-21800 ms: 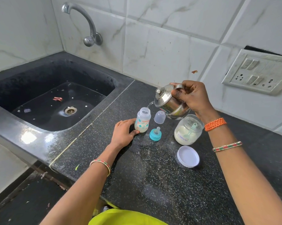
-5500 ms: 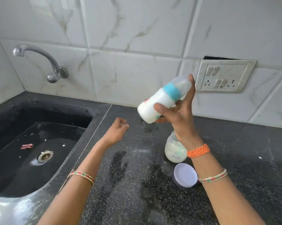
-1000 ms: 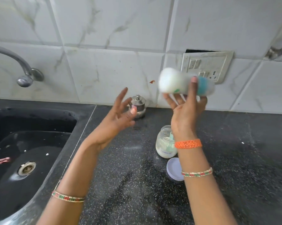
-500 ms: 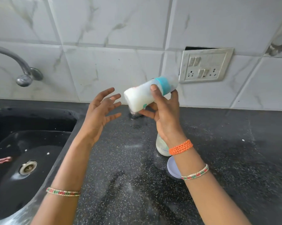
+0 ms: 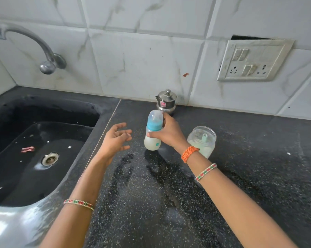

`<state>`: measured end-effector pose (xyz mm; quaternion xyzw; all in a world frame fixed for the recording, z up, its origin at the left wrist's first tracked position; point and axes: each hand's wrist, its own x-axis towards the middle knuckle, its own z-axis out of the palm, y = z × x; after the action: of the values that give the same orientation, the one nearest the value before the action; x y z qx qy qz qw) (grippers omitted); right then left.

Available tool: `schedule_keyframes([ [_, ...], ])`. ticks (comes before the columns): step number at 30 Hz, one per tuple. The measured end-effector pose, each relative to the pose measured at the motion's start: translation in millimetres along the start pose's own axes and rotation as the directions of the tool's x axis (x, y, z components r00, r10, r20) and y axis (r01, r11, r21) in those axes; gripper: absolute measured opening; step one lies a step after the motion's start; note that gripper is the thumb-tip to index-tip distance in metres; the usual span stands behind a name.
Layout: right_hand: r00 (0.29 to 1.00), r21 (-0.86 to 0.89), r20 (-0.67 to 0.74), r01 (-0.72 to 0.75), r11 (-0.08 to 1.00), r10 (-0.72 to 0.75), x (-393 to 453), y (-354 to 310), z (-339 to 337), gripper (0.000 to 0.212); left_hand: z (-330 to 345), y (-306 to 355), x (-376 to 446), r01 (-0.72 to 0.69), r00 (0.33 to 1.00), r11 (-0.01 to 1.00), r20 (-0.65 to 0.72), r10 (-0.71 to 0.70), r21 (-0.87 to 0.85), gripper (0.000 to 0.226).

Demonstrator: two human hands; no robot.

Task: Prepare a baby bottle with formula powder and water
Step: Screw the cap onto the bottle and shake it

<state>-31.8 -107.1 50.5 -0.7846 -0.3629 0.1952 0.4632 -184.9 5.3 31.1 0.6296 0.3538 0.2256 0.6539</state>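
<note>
Two hands: both over the counter (image 5: 169,203).
Right hand (image 5: 170,134): gripped the upright bottle (image 5: 153,130).
Left hand (image 5: 114,140): fingers loose, empty, at bottle's 9 o'clock.
Jar (image 5: 203,140): at bottle's 3 o'clock.

Small clear plastic baby bottle (image 5: 153,133) with teal collar and translucent domed cap, upright, its lower half filled with milky white liquid. Open clear glass jar of white formula powder (image 5: 203,142), a pale green scoop standing inside, on the black speckled counter to the bottle's right.
</note>
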Motion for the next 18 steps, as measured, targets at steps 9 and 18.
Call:
schedule_keyframes([
  [9, 1.0, -0.039, -0.022, -0.018, 0.999, 0.017, 3, 9, 11, 0.052, 4, -9, 7, 0.013, 0.999, 1.0, 0.037, -0.014, 0.011, 0.045],
  [18, 0.992, -0.101, -0.129, 0.002, 0.995, -0.015, -21, -8, -9, 0.028, 19, -11, -10, -0.089, 0.993, 0.995, 0.088, 0.084, 0.049, 0.042],
])
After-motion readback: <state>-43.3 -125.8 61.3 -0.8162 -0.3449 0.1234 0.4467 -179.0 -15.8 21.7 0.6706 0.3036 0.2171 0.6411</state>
